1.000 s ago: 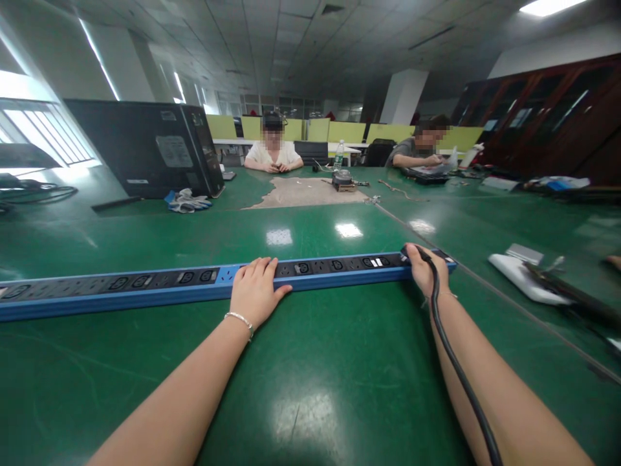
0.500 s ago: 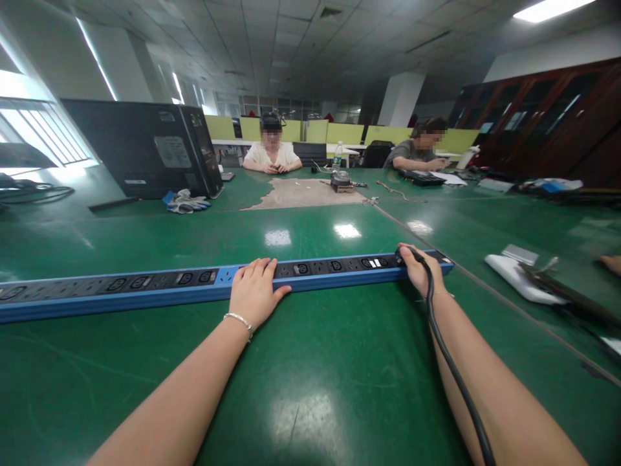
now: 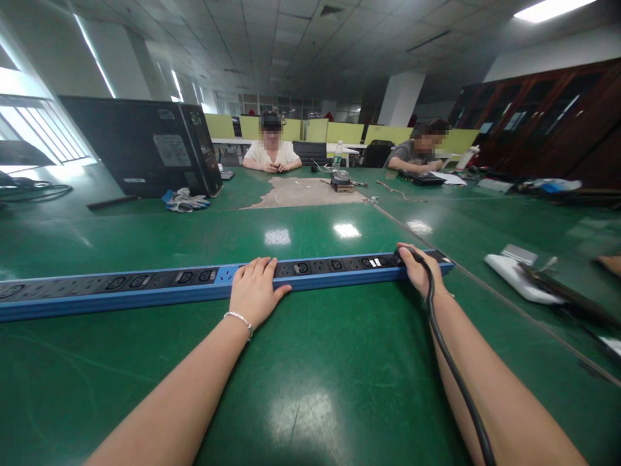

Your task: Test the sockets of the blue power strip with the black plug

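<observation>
A long blue power strip (image 3: 160, 299) with black sockets lies across the green table, running off the left edge of the view. My left hand (image 3: 255, 291) is laid over its middle, fingers across the top and thumb along the near side, just right of a blue socket. Near the strip's right end, my right hand (image 3: 423, 275) is closed round a black plug (image 3: 399, 255) at the sockets. How far the plug sits in a socket is hidden by the fingers. From it a black power cord (image 3: 453, 364) runs down over my right forearm.
A black computer case (image 3: 140, 149) stands back left, with work gloves (image 3: 185, 200) beside it. Two people sit across the table (image 3: 310, 223). A white object (image 3: 521, 279) and dark parts lie to the right. A bottle (image 3: 337, 156) stands at the far side.
</observation>
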